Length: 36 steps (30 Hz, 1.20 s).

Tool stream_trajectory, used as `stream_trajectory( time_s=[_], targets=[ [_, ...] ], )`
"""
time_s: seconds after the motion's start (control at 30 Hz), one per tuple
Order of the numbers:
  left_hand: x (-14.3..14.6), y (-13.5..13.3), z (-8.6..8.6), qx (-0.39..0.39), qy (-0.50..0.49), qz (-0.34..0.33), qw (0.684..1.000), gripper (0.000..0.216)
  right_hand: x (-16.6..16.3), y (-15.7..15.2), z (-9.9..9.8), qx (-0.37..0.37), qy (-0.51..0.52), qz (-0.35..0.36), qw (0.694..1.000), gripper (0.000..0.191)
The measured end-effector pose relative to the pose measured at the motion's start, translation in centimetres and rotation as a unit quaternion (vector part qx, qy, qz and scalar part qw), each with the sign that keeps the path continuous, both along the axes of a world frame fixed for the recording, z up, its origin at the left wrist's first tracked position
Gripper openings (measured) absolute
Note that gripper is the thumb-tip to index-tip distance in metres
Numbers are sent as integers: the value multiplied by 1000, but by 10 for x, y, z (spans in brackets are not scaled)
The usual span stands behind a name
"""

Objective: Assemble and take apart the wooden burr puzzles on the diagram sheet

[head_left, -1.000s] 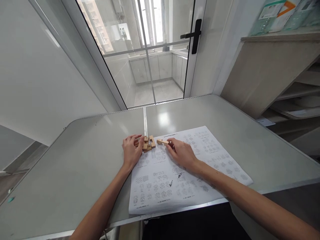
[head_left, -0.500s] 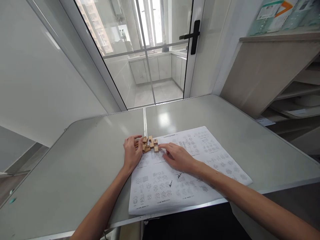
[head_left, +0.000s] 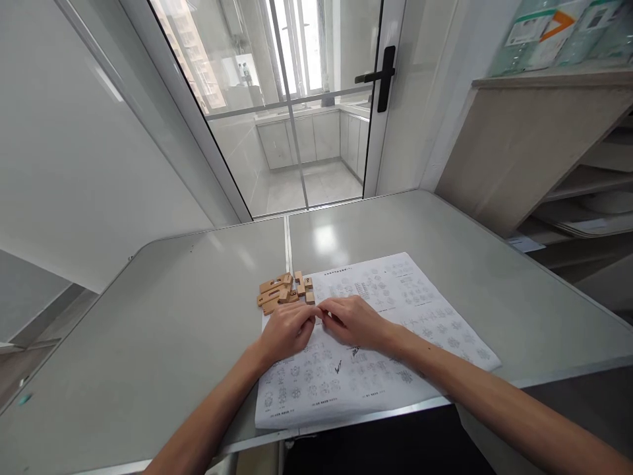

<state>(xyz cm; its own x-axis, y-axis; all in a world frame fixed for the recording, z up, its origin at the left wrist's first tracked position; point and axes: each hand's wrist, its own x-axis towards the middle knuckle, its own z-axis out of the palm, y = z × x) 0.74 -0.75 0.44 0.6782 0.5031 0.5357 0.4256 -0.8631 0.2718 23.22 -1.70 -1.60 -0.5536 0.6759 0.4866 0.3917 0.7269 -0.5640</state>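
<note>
My left hand [head_left: 291, 328] rests on the printed sheet [head_left: 376, 382], just in front of a cluster of wooden puzzle pieces [head_left: 271, 296]. Its fingers are curled together, and their tips meet those of my right hand [head_left: 355, 320]. That hand is also closed, thumb and fingers bent inward over the paper. Anything between the fingertips is hidden. Some puzzle pieces are flat and slotted, others short notched blocks; several carry dark marks. One small wooden block [head_left: 310, 298] sits right beside the meeting fingertips.
A grey table [head_left: 163, 343] with a metal seam carries the paper. Beyond its far edge stands a glazed door with a black handle [head_left: 383, 78]. At right, a shelf unit [head_left: 534, 145] holds plastic bottles [head_left: 527, 39]. A small green object [head_left: 24, 398] lies at the left edge.
My left hand has left the side of the wooden pieces and come right and nearer, uncovering the flat ones. My right hand has drawn slightly back from the small block; the fingertips now meet.
</note>
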Motion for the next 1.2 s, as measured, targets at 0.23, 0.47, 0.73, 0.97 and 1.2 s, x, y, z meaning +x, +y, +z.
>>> stream_trajectory(
  time_s=[0.23, 0.47, 0.73, 0.97, 1.2],
  targets=[
    [-2, 0, 2, -10, 26, 12, 1000, 28, 2, 0, 1, 11, -9, -9, 1000, 17],
    [-2, 0, -2, -19, 35, 16, 999, 28, 3, 0, 1, 15, -10, -6, 1000, 17],
    [-3, 1, -3, 1, 25, 10, 1000, 25, 3, 0, 0, 21, -14, -2, 1000, 18],
    [-5, 3, 3, 47, -21, 58, 997, 26, 4, -1, -1, 37, -10, 2, 999, 21],
    [-14, 11, 8, 16, -96, 151, 984, 25, 2, -2, -1, 36, -7, 1, 999, 21]
  ],
)
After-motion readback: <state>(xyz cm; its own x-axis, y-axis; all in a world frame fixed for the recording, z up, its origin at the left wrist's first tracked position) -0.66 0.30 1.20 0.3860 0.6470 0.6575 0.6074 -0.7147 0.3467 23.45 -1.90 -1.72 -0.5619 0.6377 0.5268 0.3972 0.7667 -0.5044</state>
